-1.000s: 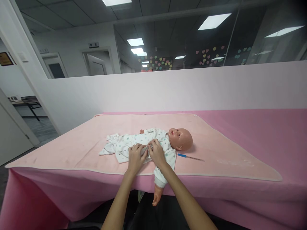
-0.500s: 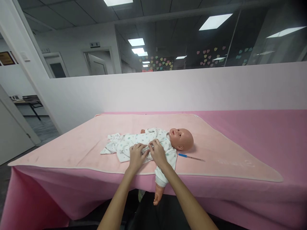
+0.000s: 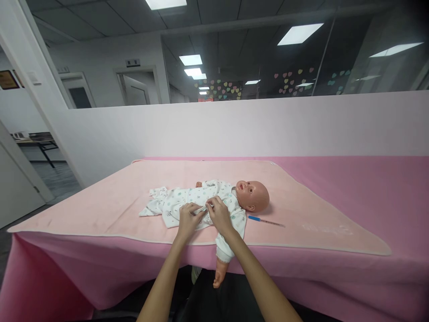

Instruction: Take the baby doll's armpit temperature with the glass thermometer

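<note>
A baby doll (image 3: 256, 196) lies on its back, head to the right, dressed in a white printed romper (image 3: 181, 197). At the doll's middle, my left hand (image 3: 188, 219) pinches an edge of the romper's cloth between thumb and fingers. Just to the right, my right hand (image 3: 218, 213) pinches the same cloth, its fingertips close to those of the left. What exactly lies between the fingertips is too small to make out. The doll's near arm hangs over the table edge, with its bare hand (image 3: 220, 273) showing below the sleeve.
Beside the doll's head lies a thin stick with a blue handle (image 3: 254, 218). Under the doll is a peach blanket (image 3: 110, 197), spread on a pink tablecloth (image 3: 368, 197). A white wall (image 3: 234, 127) with a window above stands behind the table.
My left hand's fingers have drawn in a little around the cloth edge. The doll and the stick lie as before; the view has shifted slightly.
</note>
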Motion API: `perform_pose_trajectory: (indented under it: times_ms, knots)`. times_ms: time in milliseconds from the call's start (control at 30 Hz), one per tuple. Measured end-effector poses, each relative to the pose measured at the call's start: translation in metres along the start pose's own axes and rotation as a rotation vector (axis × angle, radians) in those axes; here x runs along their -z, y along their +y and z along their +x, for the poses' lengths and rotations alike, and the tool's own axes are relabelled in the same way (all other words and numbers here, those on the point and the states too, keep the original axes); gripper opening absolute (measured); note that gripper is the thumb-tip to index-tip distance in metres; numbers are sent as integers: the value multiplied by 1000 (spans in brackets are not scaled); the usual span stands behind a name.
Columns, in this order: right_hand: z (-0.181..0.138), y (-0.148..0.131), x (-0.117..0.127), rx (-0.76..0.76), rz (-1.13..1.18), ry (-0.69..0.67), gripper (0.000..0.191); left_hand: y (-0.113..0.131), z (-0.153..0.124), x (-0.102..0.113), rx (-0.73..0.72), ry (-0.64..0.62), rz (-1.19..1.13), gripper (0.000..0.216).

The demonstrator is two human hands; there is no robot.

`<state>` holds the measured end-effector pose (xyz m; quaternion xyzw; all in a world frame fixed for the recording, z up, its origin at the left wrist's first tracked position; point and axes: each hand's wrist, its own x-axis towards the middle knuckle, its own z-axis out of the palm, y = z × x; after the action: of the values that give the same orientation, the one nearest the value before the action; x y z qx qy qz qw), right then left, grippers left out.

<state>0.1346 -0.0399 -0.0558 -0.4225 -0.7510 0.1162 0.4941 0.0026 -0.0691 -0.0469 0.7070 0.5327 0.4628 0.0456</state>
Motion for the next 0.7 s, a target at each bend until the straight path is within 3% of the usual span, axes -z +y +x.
perform_pose_trajectory:
  times_ms: [367,700]
  knots:
    - [1,4,-4,-17,41,48,16,-5,0,4,23,-96,-117,25]
    - [1,6,-5,-21,35,50,15,-3,0,4,-4,-99,0,29]
